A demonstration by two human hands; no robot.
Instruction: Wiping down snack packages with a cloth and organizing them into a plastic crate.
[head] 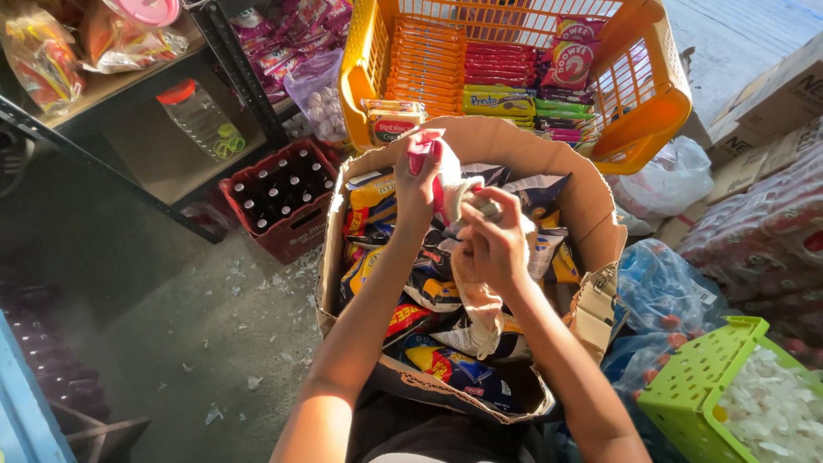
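Above a large cardboard box [591, 206] full of snack packets, both hands are working on a strip of joined packets [459, 223]. The strip is hanging from the hands down into the box, so it is only partly lifted out; its lower end is still lying on the blue and yellow packets [446, 364] below. Many packets are still waiting inside the box, which looks almost full. Behind it, the yellow and orange basket [660, 111] is already holding neat rows of biscuit and snack packs, with free room at its far end, so I am judging the sorting to be around the middle.

The left hand [417, 176] is raised higher and is closing its fingers around the red top end of the strip. The right hand [493, 244] is a little lower, with fingers bent and pinching the strip's pale part near the middle. A red crate of dark bottles [283, 201] is standing on the floor to the left, and a green basket [703, 386] is sitting at the right.
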